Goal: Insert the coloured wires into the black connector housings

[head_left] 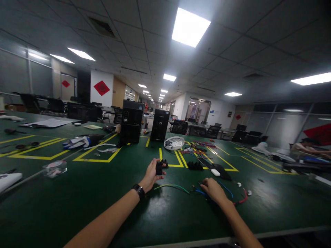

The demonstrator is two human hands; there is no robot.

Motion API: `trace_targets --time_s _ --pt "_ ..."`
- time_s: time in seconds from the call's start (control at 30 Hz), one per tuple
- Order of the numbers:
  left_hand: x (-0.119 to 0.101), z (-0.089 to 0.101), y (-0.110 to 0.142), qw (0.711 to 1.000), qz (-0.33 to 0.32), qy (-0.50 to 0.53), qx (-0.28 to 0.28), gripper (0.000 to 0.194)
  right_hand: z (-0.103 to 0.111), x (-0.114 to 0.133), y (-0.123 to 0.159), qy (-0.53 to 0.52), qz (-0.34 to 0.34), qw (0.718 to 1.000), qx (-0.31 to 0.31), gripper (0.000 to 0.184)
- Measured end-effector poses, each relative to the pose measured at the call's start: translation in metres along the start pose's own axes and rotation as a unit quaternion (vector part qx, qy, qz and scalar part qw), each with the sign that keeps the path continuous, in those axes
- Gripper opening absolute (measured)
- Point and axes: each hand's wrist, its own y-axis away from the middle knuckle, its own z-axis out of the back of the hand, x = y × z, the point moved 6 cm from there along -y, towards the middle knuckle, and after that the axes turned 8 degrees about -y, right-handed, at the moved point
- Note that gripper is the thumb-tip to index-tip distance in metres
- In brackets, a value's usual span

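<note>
My left hand is raised a little above the green table with its fingers closed round a small black block-like part. A dark watch sits on that wrist. My right hand rests on the table to the right, its fingers curled down onto a bunch of blue wires. A green wire lies between the two hands. A red wire curves just right of my right hand. More small black parts lie beyond the hands.
Two black computer towers stand at the back, a white basket beside them. Yellow tape lines mark the table. A white mouse, a clear plastic box, papers and a person at the far right are also in view.
</note>
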Motion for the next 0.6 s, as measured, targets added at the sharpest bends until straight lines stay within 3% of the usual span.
trace_targets --time_s 0.17,0.27,0.33,0.47,0.6 --pt "-0.001 -0.005 0.005 0.999 -0.014 -0.026 0.024 0.038 -0.011 0.003 -0.009 -0.005 -0.007 1.000 0.026 0.011" --pt "0.002 0.003 0.001 0.999 -0.014 -0.036 0.006 0.036 0.004 0.004 -0.013 0.003 -0.017 1.000 0.004 0.018" --pt "0.004 0.007 -0.003 1.000 -0.010 -0.026 -0.002 0.034 0.021 0.010 -0.012 -0.001 -0.009 0.999 -0.045 0.024" --pt "0.006 0.003 -0.007 0.998 -0.003 0.058 0.002 0.030 0.042 0.067 -0.002 -0.122 0.122 0.977 -0.124 0.023" --pt "0.006 -0.005 -0.007 0.990 0.006 0.144 0.004 0.026 0.014 0.148 0.008 -0.241 0.245 0.934 -0.094 0.026"
